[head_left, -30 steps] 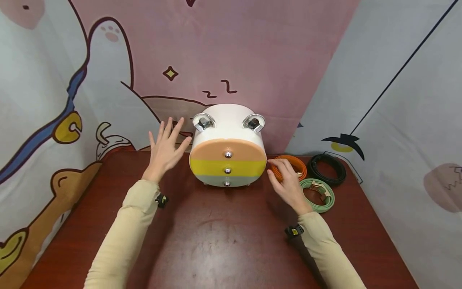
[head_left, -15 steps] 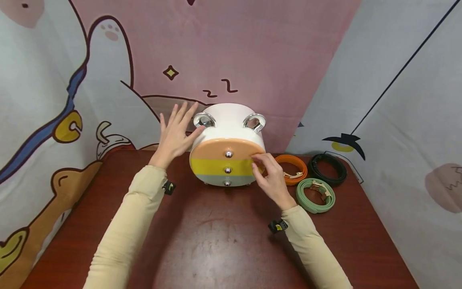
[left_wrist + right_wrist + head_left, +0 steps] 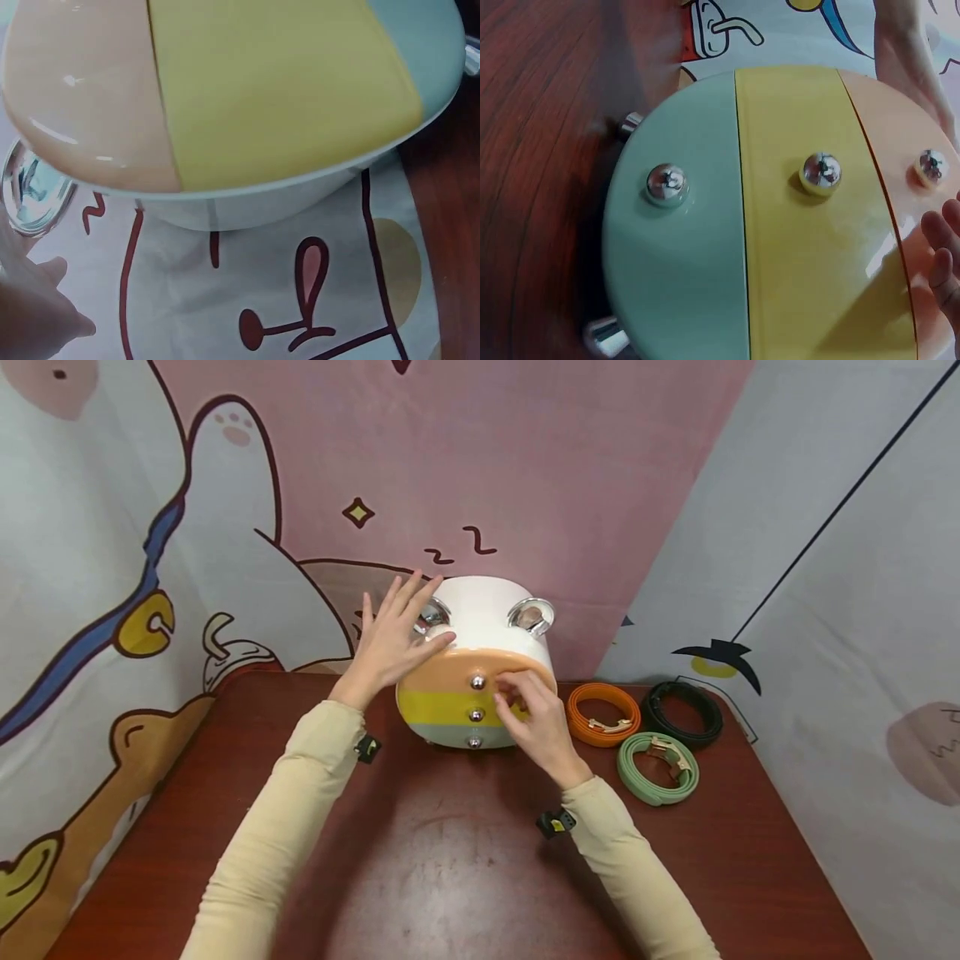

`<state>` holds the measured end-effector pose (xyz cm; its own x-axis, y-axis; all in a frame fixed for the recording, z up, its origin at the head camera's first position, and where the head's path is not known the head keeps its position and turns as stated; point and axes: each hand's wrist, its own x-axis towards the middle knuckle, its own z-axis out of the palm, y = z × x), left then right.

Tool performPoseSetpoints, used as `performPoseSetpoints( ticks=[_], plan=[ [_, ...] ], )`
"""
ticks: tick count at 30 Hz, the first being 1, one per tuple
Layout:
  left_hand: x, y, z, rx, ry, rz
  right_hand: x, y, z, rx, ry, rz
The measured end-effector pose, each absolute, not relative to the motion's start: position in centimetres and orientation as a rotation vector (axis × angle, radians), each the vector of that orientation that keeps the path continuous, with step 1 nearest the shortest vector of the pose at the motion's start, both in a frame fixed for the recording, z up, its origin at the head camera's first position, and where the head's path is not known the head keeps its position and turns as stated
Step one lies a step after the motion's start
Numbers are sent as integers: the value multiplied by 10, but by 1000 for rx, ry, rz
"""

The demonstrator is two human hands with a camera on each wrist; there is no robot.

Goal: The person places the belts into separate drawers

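Observation:
A white, oval small chest of drawers [image 3: 487, 622] stands against the back cloth, with two chrome rings on top. Its front has a peach drawer [image 3: 442, 672], a yellow drawer [image 3: 810, 247] and a green drawer [image 3: 690, 255], each with a silver knob; all are closed. My left hand [image 3: 390, 647], fingers spread, is at the chest's upper left, overlapping the left ring. Its fingertips also show in the left wrist view beside the chrome ring [image 3: 34, 191]. My right hand [image 3: 542, 718] holds nothing; its loosely bent fingers are just right of the top knob [image 3: 478, 682].
To the right of the chest lie three coiled belts: an orange belt [image 3: 576, 727], a black belt [image 3: 711, 727] and a green belt [image 3: 633, 781]. All rest on the dark red-brown table [image 3: 450, 877]. A cartoon-printed cloth [image 3: 585, 485] hangs behind and at both sides.
My right hand has moved left from beside the orange belt to the front of the drawers, near the top knob. My left hand has moved right, up to the chest's upper left.

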<state>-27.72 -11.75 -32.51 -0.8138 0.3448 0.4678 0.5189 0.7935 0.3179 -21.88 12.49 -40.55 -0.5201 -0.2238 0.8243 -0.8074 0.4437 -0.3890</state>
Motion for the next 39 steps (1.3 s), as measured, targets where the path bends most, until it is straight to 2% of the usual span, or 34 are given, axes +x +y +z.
performPoseSetpoints(
  ticks=[12, 33, 39],
  plan=[
    [-288, -113, -342, -893, -2307, -1203, -223, 109, -404, 848, -1997, 1041],
    [-287, -117, -341, -889, -2341, -1424, -227, 88, -410, 671, -1944, 975],
    [-277, -118, -327, -953, -2347, -1605, -226, 87, -411, 683, -1907, 943]
  ],
)
